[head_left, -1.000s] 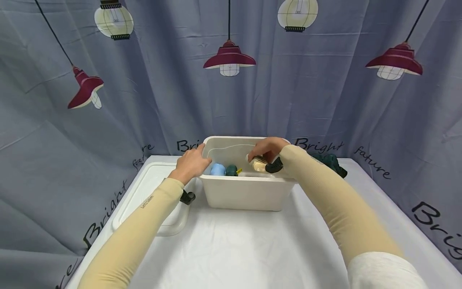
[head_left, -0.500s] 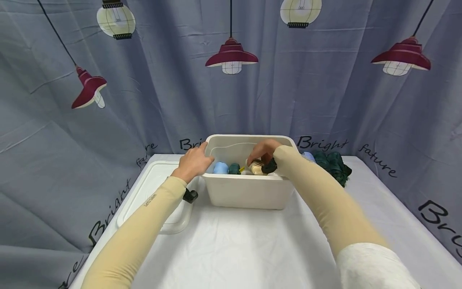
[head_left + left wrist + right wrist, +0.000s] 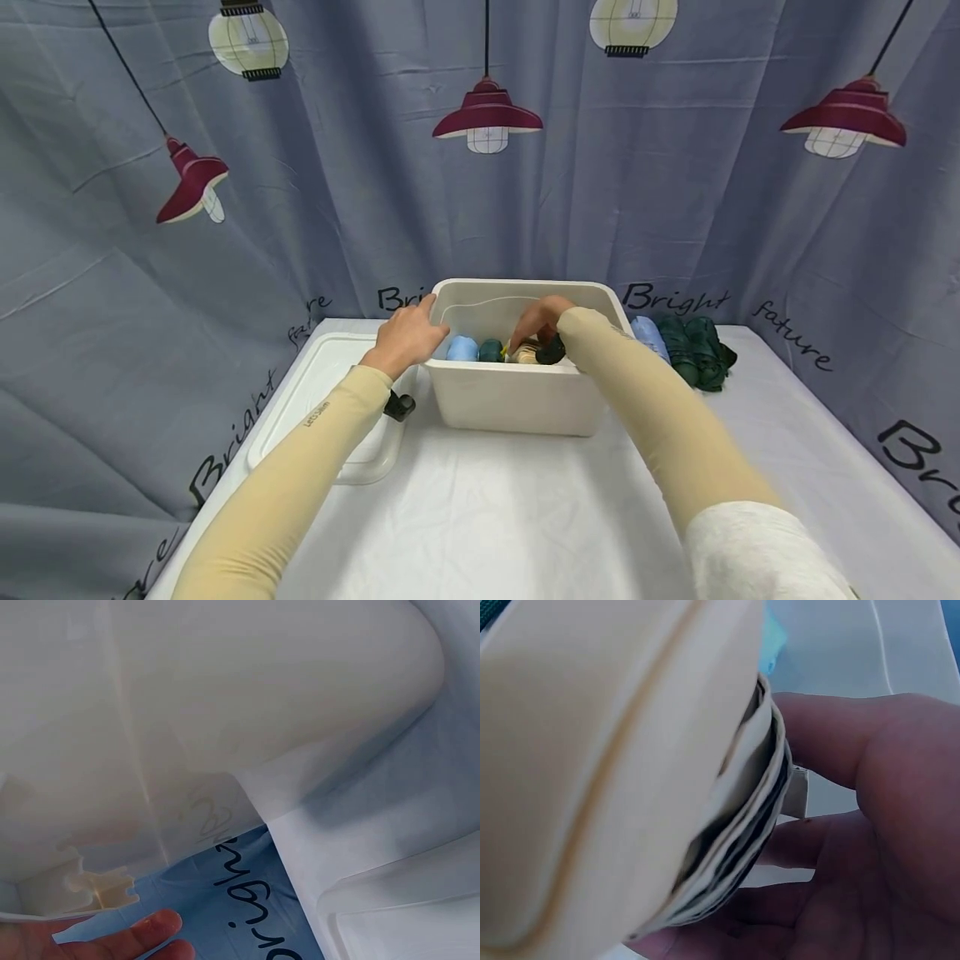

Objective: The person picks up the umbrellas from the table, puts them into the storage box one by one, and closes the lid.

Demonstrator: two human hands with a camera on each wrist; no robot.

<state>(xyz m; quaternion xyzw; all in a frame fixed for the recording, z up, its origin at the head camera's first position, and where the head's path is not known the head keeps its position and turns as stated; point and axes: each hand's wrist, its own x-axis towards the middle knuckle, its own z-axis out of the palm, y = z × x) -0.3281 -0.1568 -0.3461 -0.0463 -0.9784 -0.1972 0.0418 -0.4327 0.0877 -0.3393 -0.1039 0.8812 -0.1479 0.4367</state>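
My left hand (image 3: 405, 340) holds the left rim of a white plastic storage box (image 3: 517, 400), thumb over the inside. In the left wrist view its fingers (image 3: 154, 930) show beside the rim. Inside the box, my right hand (image 3: 538, 321) grips a cream roll (image 3: 525, 352) between thumb and fingers. Up close the roll (image 3: 607, 765) shows a smooth pale face and several thin, loosely wound layers at its edge. To its left in the box sit a light blue ball (image 3: 462, 348) and a dark green ball (image 3: 491, 351), perhaps yarn, with a small yellow bit beside the green one.
A white lid (image 3: 330, 400) lies on the table left of the box. To the right are a light blue bundle (image 3: 649, 335) and dark green yarn-like bundles (image 3: 697, 350). A white cloth (image 3: 495, 508) covers the table. A blue-grey curtain (image 3: 360, 183) hangs close behind.
My right hand has moved left and lower inside the box with the cream roll, toward the green ball. The left hand stays at the rim. The bundles at right are less covered by the arm.
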